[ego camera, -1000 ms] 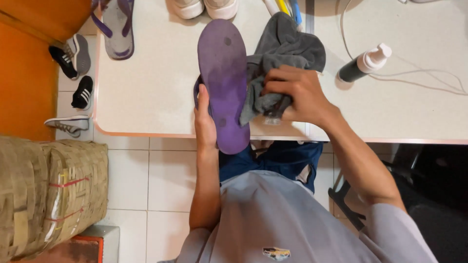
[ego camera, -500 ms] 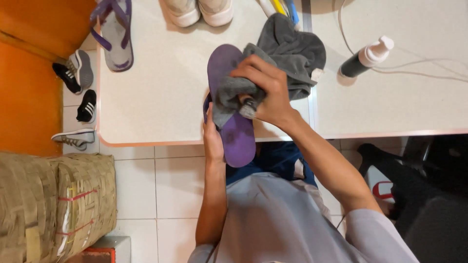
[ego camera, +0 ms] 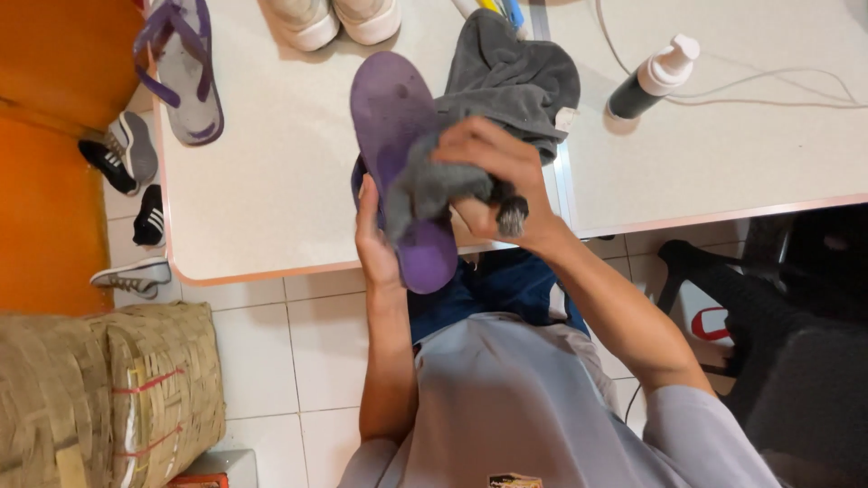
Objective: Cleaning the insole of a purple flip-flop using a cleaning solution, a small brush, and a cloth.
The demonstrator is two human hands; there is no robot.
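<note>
My left hand [ego camera: 375,242] grips a purple flip-flop [ego camera: 393,136] from underneath, sole side up, at the near edge of the white table [ego camera: 271,181]. My right hand [ego camera: 493,176] is closed on a bunched part of a grey cloth [ego camera: 515,77] and presses it onto the lower half of the purple sole. The remainder of the cloth trails up onto the table behind the flip-flop.
A second flip-flop with purple straps [ego camera: 185,72] lies at the table's left end. A pair of white shoes [ego camera: 330,20] sits at the far edge, a dark pump bottle [ego camera: 651,79] and a white cable to the right. Sneakers [ego camera: 127,163] and a woven basket [ego camera: 108,389] are on the floor left.
My right hand has carried the cloth from the table beside the flip-flop onto the sole and down toward its near end. The left hand keeps holding the flip-flop.
</note>
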